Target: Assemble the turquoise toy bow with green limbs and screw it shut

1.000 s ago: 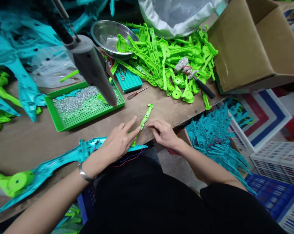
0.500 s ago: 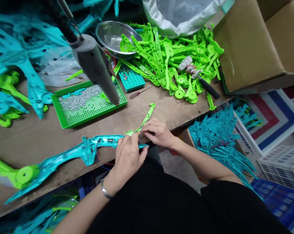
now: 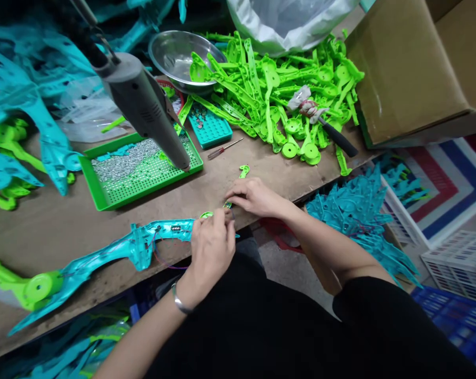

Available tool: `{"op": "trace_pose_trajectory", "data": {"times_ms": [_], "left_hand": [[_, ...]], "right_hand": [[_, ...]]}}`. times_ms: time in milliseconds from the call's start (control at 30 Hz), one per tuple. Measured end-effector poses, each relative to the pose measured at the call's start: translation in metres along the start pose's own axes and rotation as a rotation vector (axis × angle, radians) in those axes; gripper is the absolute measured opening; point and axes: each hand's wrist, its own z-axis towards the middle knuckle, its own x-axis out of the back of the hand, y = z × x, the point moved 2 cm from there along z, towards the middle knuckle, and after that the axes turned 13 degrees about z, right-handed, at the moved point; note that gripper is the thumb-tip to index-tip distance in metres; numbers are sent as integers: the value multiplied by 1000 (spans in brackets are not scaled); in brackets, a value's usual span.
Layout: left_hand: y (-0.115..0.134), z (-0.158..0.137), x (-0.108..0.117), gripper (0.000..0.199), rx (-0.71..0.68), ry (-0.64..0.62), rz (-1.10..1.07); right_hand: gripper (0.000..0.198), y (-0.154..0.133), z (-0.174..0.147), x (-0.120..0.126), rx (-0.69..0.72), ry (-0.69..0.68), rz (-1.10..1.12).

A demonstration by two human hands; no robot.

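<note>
A long teal plastic shell [image 3: 115, 250] lies open-side up along the bench's front edge, with thin wires and a small metal spring-like part [image 3: 176, 229] inside. At its right end, a narrow green plastic arm [image 3: 244, 171] angles away. My left hand [image 3: 212, 239] is closed in a pinch over the joint, with a thin wire [image 3: 232, 213] showing at its fingertips. My right hand [image 3: 256, 197] lies across the green arm, fingers closed on its middle and covering most of it. A loop of wire [image 3: 175, 267] hangs below the shell.
A hanging electric screwdriver [image 3: 147, 105] hangs above a green tray [image 3: 143, 197] of screws. Behind are a teal tray [image 3: 210, 131], a small screwdriver [image 3: 225, 149], a metal bowl [image 3: 182, 84], piled green arms [image 3: 257, 89], a hammer [image 3: 336, 138] and a cardboard box [image 3: 407, 73].
My left fingers have drawn together and the hand has lifted slightly. My right hand has shifted a little right and up, now covering more of the green arm.
</note>
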Motion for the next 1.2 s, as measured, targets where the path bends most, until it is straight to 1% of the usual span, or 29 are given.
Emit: {"op": "trace_pose_trajectory", "data": {"times_ms": [67,167,267,367,400,433,533,667,767,900,1000,1200], "left_hand": [[-10,-2,5,17,17,18,-50],[-19,-4,10,19,30,-16,-58],[-13,-2,9,22,43,-63,13],[0,1,1,40,48,-85,127],[4,2,-2,43,42,-89,159],[7,4,-5,41,34,-90,179],[8,5,-9,27,19,-80,181],[-4,5,-2,29,67,-61,96],[-12,6,6,27,59,-43,58],[-16,6,11,27,34,-38,156],[-16,4,8,25,20,22,221],[-17,-1,-2,27,-103,81,366]], "right_hand": [[15,1,2,0,-30,-1,16],[16,3,4,1,-67,6,26],[17,4,6,2,-103,9,23],[19,3,7,3,-98,-13,20],[20,3,7,3,-94,-26,21],[21,3,7,3,-92,-37,23],[21,4,7,4,-104,-55,25],[22,4,8,5,-103,-62,45],[20,3,9,5,-93,-56,53],[17,2,10,4,-122,-40,43],[15,1,10,3,-143,-35,47],[13,2,8,0,-123,4,15]]}}
